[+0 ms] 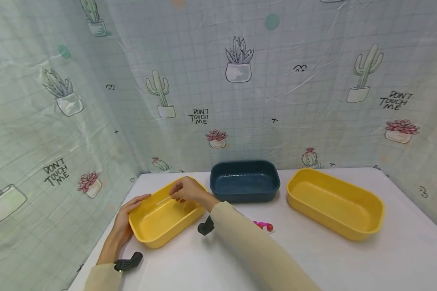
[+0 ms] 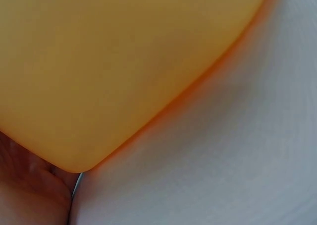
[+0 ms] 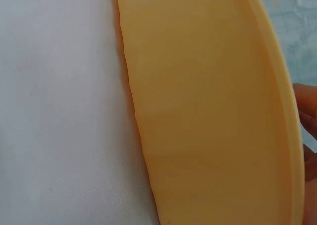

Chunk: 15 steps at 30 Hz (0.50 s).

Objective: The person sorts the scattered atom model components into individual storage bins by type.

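A thin white stick (image 1: pixel 163 201) is pinched between the thumb and fingers of the right hand (image 1: pixel 187 190). It is held over the inside of a yellow rectangular container with rounded corners (image 1: pixel 164 220), which is placed near the left edge of the table (image 1: pixel 182 266), towards its back left corner; whether the container's floor is touched by the stick cannot be told. The container's left outer side is touched by the left hand (image 1: pixel 125 214), its fingers extended along the wall up to the rim. A black band-mounted device (image 1: pixel 129 262) is worn on the left wrist. Small pink and red objects (image 1: pixel 264 224), partly hidden by the right sleeve (image 1: pixel 253 242), are seen near the middle of the table. A dark blue rectangular container (image 1: pixel 245 184) is set by the back edge, and a second yellow container (image 1: pixel 333 206) is placed slantwise towards the right edge. Beyond the table, a pale cactus-printed sheet (image 1: pixel 262 101) is hung.
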### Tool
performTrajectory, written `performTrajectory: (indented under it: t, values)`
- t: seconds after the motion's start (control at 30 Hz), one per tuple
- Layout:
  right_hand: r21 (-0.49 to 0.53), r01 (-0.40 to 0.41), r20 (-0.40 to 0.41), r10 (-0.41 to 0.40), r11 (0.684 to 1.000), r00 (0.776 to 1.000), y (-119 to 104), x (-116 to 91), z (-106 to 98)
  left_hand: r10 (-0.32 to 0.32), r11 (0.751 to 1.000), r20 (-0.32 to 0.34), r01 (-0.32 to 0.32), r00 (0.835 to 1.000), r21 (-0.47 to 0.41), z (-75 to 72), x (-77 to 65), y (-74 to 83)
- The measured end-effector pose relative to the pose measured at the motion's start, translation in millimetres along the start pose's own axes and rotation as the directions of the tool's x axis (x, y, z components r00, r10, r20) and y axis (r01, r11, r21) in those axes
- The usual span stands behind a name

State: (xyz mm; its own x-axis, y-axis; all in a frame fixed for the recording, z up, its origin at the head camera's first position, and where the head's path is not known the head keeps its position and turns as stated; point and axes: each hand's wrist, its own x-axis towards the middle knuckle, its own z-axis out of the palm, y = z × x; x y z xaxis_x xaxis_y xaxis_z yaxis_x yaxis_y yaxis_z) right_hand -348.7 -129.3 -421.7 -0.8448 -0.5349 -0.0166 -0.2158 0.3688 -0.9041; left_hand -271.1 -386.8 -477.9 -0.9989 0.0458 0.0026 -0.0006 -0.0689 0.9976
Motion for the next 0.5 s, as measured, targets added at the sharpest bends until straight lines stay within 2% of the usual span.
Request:
performTrajectory:
  t: [0.27,0.5]
  values:
    - [-0.033,-0.023,0.047,0.024,0.999,0.999,10,10,-4,-0.004,1.000,-0.003,0.004,1.000,0.006,1.2,0.6,-1.1]
    - [-0.196,0.014,0.106,0.007,0.981,0.994,9,11,0,0.007,1.000,-0.001,-0.007,1.000,-0.002,-1.0,-0.6,-0.5]
